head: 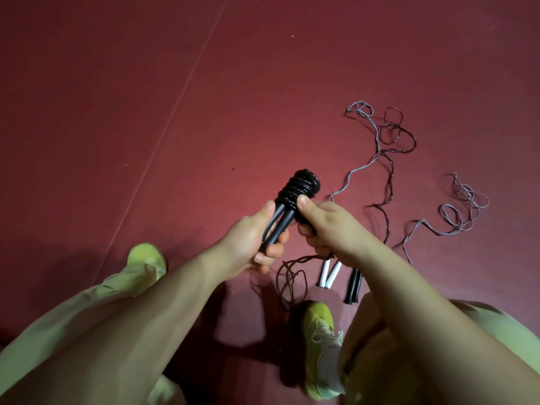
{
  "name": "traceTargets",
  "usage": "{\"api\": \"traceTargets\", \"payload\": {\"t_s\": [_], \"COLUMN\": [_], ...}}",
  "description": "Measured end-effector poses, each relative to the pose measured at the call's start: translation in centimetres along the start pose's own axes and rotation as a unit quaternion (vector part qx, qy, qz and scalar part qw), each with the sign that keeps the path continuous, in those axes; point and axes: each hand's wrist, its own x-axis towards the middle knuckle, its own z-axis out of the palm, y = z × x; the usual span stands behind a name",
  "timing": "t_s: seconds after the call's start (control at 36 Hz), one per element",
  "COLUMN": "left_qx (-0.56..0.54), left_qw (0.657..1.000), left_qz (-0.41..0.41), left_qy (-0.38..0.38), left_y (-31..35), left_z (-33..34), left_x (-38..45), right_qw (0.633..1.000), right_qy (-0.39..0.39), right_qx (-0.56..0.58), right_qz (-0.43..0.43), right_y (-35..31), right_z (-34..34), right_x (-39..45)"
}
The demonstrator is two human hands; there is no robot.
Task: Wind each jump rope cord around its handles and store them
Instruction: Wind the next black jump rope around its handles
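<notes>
The pair of slim black plastic jump rope handles is held side by side above the dark red floor mat, with a glossy black cord coil stacked in tight turns around their far ends. The left hand grips the near ends of the handles, fingers curled round them. The right hand is curled against the lower edge of the coil, thumb pressed on the winding; whether it pinches the free cord end cannot be seen.

Judged step: finishing and securing the winding.

- Keep both handles parallel and clamped together so that the turns do not slacken.
- Lay each turn directly against the last, under steady tension.
- Tuck the cord end under a turn before release; otherwise the stiff cord is likely to spring open.

On the mat to the right lie two further ropes, not yet wound: a pair of white handles and a pair of black handles, with a thin grey cord and a thin dark cord tangled in loose loops. Two yellow-green shoes stand near them.
</notes>
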Motion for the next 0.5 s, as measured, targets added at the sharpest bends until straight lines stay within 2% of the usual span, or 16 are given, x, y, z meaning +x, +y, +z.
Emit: {"api": "traceTargets", "payload": {"t_s": [0.14,0.25,0.39,0.5], "left_qx": [0.098,0.193,0.395,0.486], "left_qw": [0.993,0.976,0.907,0.861], "left_qz": [0.032,0.043,0.064,0.067], "left_qy": [0.052,0.096,0.132,0.134], "left_y": [-0.2,-0.3,-0.3,-0.7], "left_z": [-0.6,-1.5,-2.3,-2.5], "left_x": [0.8,1.8,2.2,1.9], "right_qw": [0.992,0.973,0.979,0.987], "right_qy": [0.064,0.099,0.086,0.061], "right_qx": [-0.105,-0.207,-0.174,-0.124], "right_qz": [0.027,0.023,0.059,0.082], "right_y": [0.6,1.2,1.6,1.9], "right_z": [0.2,0.2,0.5,0.9], "right_x": [0.7,0.9,1.0,1.2]}}
